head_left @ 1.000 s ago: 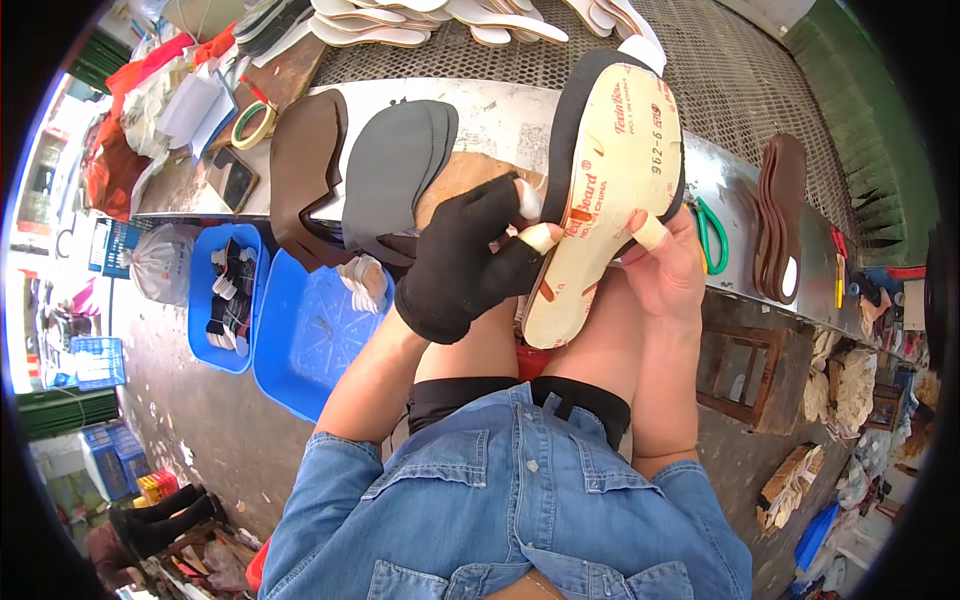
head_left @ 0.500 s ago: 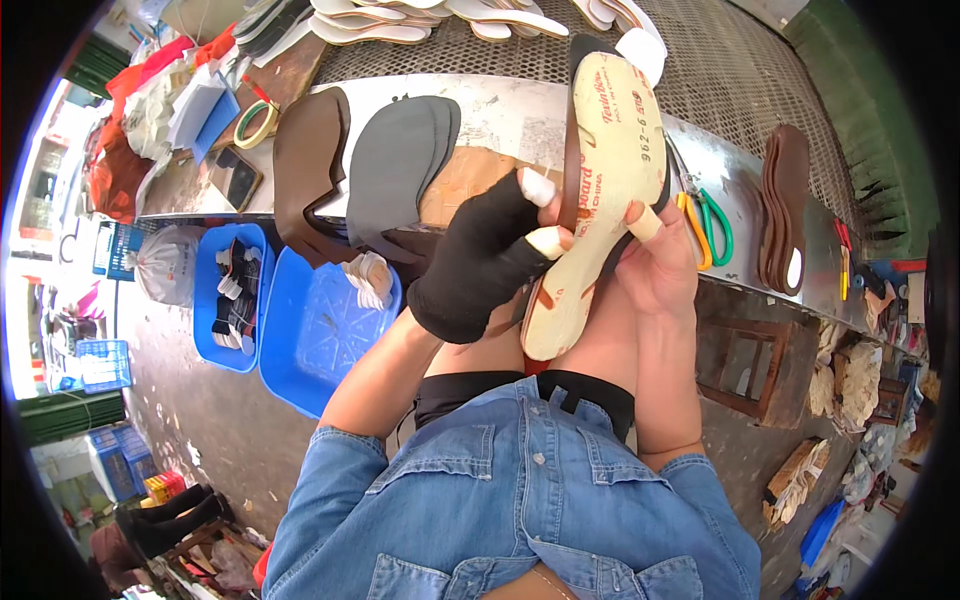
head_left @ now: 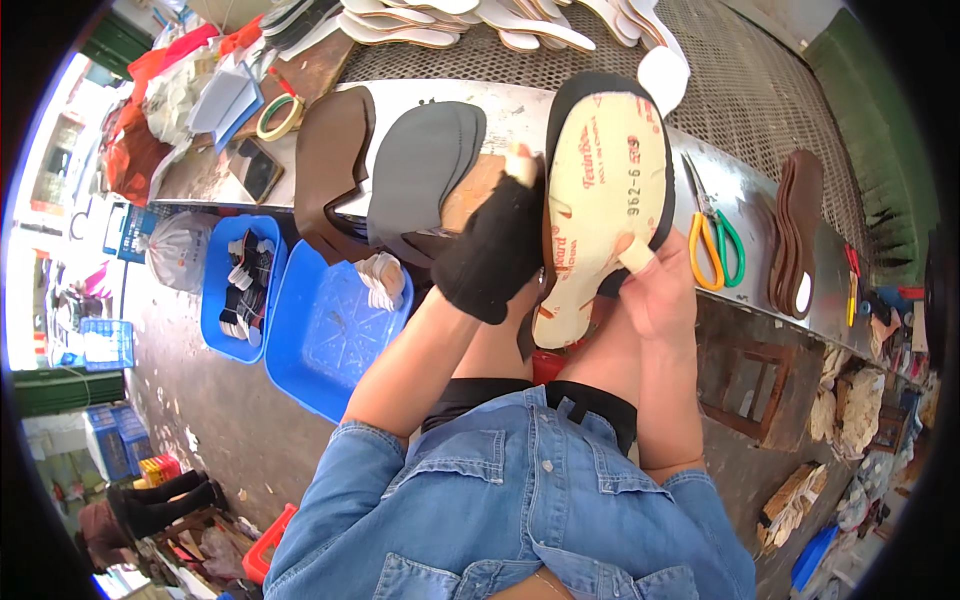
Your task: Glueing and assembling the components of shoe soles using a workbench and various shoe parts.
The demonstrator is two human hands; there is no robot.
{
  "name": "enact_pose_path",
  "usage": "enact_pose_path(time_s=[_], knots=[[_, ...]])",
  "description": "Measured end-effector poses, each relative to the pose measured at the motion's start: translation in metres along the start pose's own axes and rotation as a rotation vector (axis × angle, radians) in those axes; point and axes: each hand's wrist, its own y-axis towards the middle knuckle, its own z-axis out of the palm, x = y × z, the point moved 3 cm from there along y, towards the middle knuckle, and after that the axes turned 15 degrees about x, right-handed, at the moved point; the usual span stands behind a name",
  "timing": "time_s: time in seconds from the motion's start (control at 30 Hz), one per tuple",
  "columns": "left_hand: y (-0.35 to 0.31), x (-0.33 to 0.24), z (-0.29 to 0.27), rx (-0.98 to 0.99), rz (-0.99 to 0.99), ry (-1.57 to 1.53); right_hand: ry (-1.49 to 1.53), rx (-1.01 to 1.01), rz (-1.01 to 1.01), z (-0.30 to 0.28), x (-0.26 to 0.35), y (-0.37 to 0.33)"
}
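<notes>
A cream insole board (head_left: 610, 180) with a dark brown and black covering showing around its edge is held up over my lap, its wide end pointing away from me. My right hand (head_left: 660, 290) grips its right side, the taped thumb pressed on the cream face and the other fingers behind. My left hand (head_left: 490, 245), in a black fingerless glove, lies along its left edge with a taped fingertip pointing up. Most of the left fingers are hidden. On the bench beyond are grey leather pieces (head_left: 420, 165), brown leather pieces (head_left: 332, 150) and scissors (head_left: 715, 235) with yellow and green handles.
Stacked brown strips (head_left: 795, 235) lie at the bench's right. White insoles (head_left: 520, 25) are piled on the mesh surface behind. Two blue bins, one holding small pieces (head_left: 240, 290) and one bigger (head_left: 330, 330), stand left of my legs. A tape roll (head_left: 279, 118) and phone (head_left: 256, 170) lie far left.
The insole board has tilted, its cream face turning more toward me and its far end coming nearer. My left hand has rolled so its back shows, and the thumb has gone from sight.
</notes>
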Motion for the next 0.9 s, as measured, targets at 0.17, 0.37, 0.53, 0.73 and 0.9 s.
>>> enact_pose_path(time_s=[0.17, 0.37, 0.53, 0.73, 0.9], knots=[[-0.002, -0.005, -0.001, 0.007, 0.401, 1.043, -0.270, -0.029, 0.039, 0.003, 0.003, -0.004], [-0.018, 0.017, -0.022, -0.173, 0.160, 1.167, -0.025, -0.056, -0.044, 0.001, 0.002, -0.002], [-0.025, 0.015, 0.005, -0.261, 0.310, 1.035, -0.035, -0.071, -0.039, 0.002, 0.001, -0.006], [-0.017, 0.028, -0.018, -0.125, 0.198, 0.418, -0.295, 0.065, 0.260, -0.016, 0.001, -0.011], [-0.006, -0.021, -0.035, -0.399, 0.354, 0.787, -0.459, 0.147, 0.387, -0.032, 0.018, -0.012]])
